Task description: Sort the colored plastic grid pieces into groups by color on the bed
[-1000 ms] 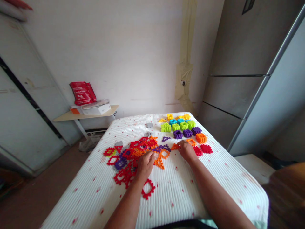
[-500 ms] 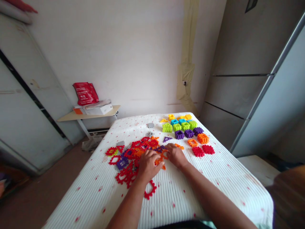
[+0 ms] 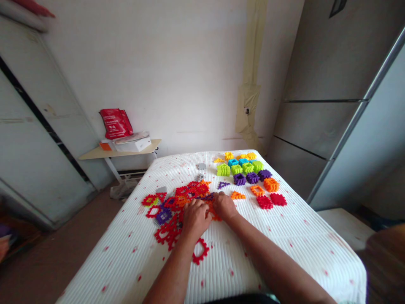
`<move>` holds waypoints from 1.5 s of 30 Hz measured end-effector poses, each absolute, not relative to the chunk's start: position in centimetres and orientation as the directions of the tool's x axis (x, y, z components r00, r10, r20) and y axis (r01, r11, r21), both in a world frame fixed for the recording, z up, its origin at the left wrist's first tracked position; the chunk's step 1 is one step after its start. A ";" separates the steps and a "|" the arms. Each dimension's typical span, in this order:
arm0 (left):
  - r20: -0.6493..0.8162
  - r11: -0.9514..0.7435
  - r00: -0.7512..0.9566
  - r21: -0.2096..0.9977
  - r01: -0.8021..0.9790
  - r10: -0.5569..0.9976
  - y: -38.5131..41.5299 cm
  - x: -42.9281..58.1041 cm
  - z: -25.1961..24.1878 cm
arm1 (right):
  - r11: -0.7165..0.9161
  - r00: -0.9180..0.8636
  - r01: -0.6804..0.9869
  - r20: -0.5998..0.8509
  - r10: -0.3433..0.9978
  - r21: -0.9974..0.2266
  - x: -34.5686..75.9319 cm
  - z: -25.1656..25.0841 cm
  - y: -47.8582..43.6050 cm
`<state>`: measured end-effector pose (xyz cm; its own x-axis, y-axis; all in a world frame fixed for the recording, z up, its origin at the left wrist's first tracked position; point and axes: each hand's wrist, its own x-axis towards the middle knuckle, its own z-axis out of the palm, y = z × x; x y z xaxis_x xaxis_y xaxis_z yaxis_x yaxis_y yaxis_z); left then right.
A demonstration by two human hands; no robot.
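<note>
A heap of toothed plastic building tiles [image 3: 164, 234], mostly red with orange and purple ones, lies on the white cloth. My left hand [image 3: 195, 217] rests on the heap's right part, its fingers bent down and closed among the pieces. Close beside it, my right hand [image 3: 224, 205] curls its fingers at the heap's right edge. Orange tiles [image 3: 215, 214] show between the two hands, and purple ones [image 3: 206, 197] just beyond. What the fingertips hold is hidden. An orange triangle tile [image 3: 238, 195] lies just right of my right hand.
Sorted stacks stand at the right: yellow [image 3: 228, 156], blue [image 3: 233, 162], green [image 3: 223, 170], purple [image 3: 239, 179], orange [image 3: 271, 184] and red [image 3: 265, 202]. A purple triangle [image 3: 223, 185] and grey tiles [image 3: 201, 166] lie farther back. A fridge [image 3: 319, 97] stands right of the bed-like surface.
My right hand has shifted slightly left, toward my left hand, uncovering more of the orange triangle. The orange tiles between the hands are now more covered. The view has turned slightly.
</note>
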<state>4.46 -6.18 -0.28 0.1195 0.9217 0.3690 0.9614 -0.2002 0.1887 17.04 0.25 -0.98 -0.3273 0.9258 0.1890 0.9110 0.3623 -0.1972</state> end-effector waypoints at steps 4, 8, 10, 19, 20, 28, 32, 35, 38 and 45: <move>0.486 -0.169 0.045 0.212 0.963 0.873 -5.8 3.4 -0.2 | 0.398 -0.365 0.894 0.181 0.913 -0.204 16.4 -0.6 0.5; 0.606 -0.053 -0.144 0.294 0.954 0.782 -5.8 0.5 0.5 | 0.384 -0.348 0.903 0.193 0.917 -0.195 16.7 0.1 1.8; 0.612 0.058 -0.261 0.331 0.942 0.746 -6.0 -1.4 0.9 | 0.337 -0.299 0.924 0.207 0.932 -0.183 17.0 0.5 2.7; 0.289 0.527 -0.674 0.447 0.723 0.680 -7.1 -6.4 1.0 | 0.235 -0.217 0.961 0.132 0.967 -0.146 15.7 0.6 4.8; 0.271 0.528 -0.679 0.459 0.714 0.682 -7.1 -6.6 0.8 | 0.256 -0.239 0.956 0.127 0.963 -0.146 15.4 0.5 4.9; 0.120 0.574 -0.677 0.436 0.693 0.726 -5.9 -7.2 -0.5 | 0.338 -0.321 0.928 0.124 0.939 -0.156 14.0 1.3 6.5; 0.120 0.586 -0.687 0.430 0.687 0.717 -5.9 -7.0 -0.5 | 0.320 -0.311 0.931 0.077 0.947 -0.173 12.7 2.1 8.2; 0.122 0.589 -0.694 0.437 0.679 0.709 -5.9 -7.0 -0.6 | 0.308 -0.312 0.933 0.009 0.950 -0.188 11.4 2.3 9.2; 0.140 0.578 -0.693 0.452 0.680 0.707 -5.9 -6.9 -0.7 | 0.285 -0.299 0.936 -0.041 0.953 -0.207 10.2 2.2 9.8; 0.155 0.579 -0.701 0.456 0.676 0.696 -5.9 -6.6 -0.7 | 0.295 -0.329 0.909 -0.072 0.942 -0.294 9.3 2.1 10.5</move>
<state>-6.65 -5.93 -0.70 -0.7010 0.6961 0.1553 0.6760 0.5791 0.4556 9.25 10.49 2.14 -0.3290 0.9416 -0.0721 0.9091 0.2951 -0.2941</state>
